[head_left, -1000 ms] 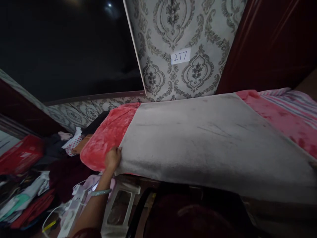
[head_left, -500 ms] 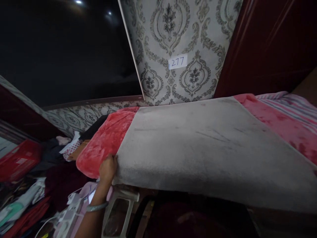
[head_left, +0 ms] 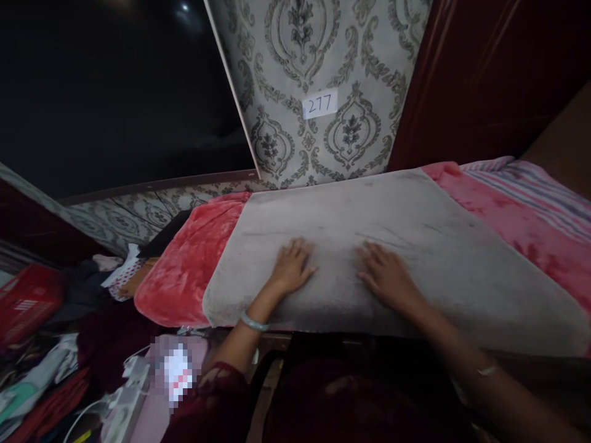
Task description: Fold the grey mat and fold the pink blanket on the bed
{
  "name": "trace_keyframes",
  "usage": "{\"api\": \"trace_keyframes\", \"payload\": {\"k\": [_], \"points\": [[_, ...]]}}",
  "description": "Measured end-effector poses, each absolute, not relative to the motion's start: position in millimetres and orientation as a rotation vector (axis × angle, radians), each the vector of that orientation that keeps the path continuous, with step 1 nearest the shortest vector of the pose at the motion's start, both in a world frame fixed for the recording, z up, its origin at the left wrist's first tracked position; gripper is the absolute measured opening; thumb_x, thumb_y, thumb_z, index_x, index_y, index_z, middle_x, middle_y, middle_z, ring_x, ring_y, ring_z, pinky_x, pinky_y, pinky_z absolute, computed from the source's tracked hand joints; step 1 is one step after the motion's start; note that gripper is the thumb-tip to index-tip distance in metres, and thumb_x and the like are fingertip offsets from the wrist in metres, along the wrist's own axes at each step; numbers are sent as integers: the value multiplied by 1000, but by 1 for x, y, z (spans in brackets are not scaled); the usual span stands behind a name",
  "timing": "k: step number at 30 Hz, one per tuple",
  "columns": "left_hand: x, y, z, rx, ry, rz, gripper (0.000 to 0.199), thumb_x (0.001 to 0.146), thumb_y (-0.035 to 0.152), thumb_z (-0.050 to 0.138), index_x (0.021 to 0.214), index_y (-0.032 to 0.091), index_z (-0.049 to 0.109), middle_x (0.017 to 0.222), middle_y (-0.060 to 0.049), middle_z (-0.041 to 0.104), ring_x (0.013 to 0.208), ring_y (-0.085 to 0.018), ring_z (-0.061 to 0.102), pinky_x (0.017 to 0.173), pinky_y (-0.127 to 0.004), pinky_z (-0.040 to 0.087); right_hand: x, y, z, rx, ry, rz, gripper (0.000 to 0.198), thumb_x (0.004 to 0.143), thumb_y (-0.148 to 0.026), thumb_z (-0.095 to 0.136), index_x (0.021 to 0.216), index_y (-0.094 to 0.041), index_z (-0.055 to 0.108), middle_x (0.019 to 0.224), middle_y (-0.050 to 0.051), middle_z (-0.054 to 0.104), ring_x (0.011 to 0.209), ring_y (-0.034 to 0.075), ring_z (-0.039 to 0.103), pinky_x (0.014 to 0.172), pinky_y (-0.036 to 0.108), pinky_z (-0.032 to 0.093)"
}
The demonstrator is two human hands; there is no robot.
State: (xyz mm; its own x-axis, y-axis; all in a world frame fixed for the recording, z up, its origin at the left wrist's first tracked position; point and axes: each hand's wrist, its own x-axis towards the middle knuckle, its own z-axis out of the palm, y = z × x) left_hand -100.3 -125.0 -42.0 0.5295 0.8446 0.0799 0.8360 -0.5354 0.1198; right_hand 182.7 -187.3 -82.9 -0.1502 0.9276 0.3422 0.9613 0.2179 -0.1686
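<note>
A grey plush cloth (head_left: 332,215) lies spread over a long surface against the wall. Near its front middle, my left hand (head_left: 292,267) rests flat with the fingers spread. To the right of it my right hand (head_left: 385,274) lies on the same cloth, fingers stretched out and slightly blurred. Neither hand holds anything. Red plush fabric (head_left: 194,258) shows beyond the cloth's left edge. Past its right edge lies a pink patterned blanket (head_left: 503,215), with striped fabric (head_left: 540,191) behind it. Faint dark creases cross the grey cloth.
A large black screen (head_left: 120,92) hangs at the upper left. Patterned wallpaper carries a paper label (head_left: 320,103) marked 277. At the lower left are a red basket (head_left: 30,301), heaped clothes (head_left: 50,381) and a white power strip (head_left: 132,394). Dark red panelling (head_left: 466,80) stands at the right.
My left hand has let go of the cloth's front left edge and moved right onto its top. My right hand has come into view, flat on the cloth. The front edge hangs differently.
</note>
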Motion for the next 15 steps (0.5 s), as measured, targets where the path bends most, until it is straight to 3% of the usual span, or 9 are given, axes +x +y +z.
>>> {"api": "trace_keyframes", "payload": {"k": [6,11,15], "points": [[-68,-128,-64,2722,1367,120,64,101,56,40,159,29,35,168,-9,29,157,-31,18,124,-61,19,152,-185,-104,-1719,-2346,-3,64,102,-53,22,157,-27,42,164,8,32,151,33,28,117,63,28],[-105,-127,-61,2660,1534,84,65,100,57,40,159,29,35,168,-9,30,156,-32,21,124,-61,20,213,-200,-108,-1918,-2210,-35,67,101,-56,21,157,-28,43,163,7,35,151,33,29,119,62,27],[-172,-133,-49,2468,1903,27,63,101,53,39,158,25,39,167,-11,29,156,-35,20,122,-63,20,299,-226,-116,-2164,-1963,-104,69,99,-59,25,154,-25,47,161,10,39,148,36,34,115,63,34]]}}
